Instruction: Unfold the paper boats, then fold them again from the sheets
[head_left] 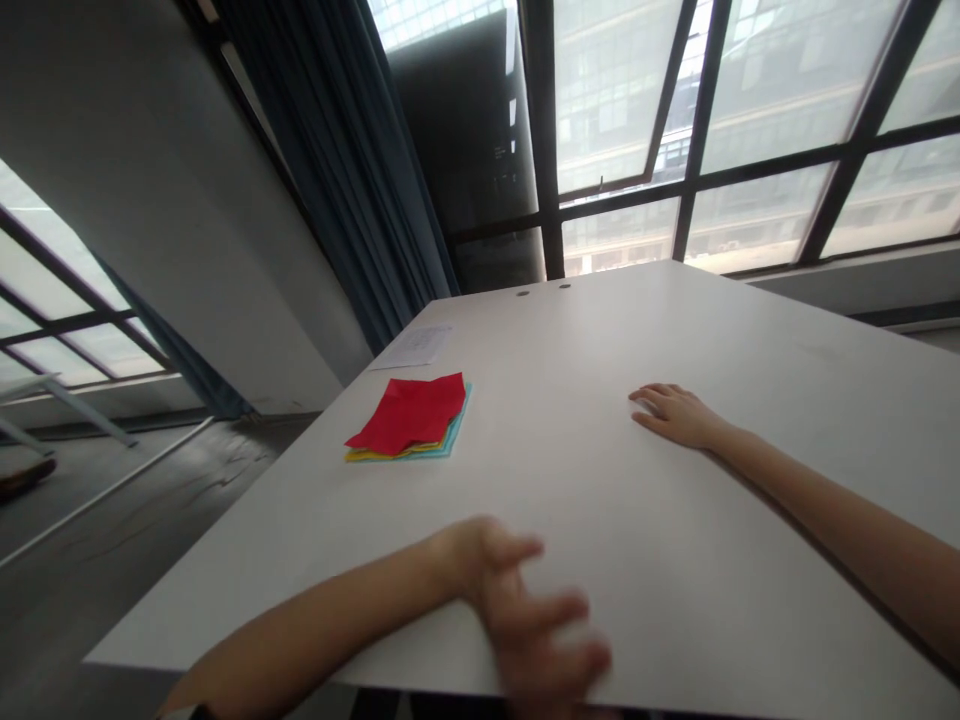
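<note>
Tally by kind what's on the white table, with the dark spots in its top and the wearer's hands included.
Left hand and right hand: 2
Coloured stack: 1
White paper: 1 (whether one sheet or several, I can't tell)
Dark spots: 2
Total: 6

A wide white surface (555, 460) is spread beneath the hands. Beyond the left hand (536, 620) and to its left, a stack of sheets (412, 410) is laid, topped by red, with yellow and light-blue layers exposed underneath. Farther out past the stack, a white paper (412, 348) is placed along the left edge. Two small dark discs (565, 286) are set near the far edge, beyond and left of the right hand (679, 418).
</note>
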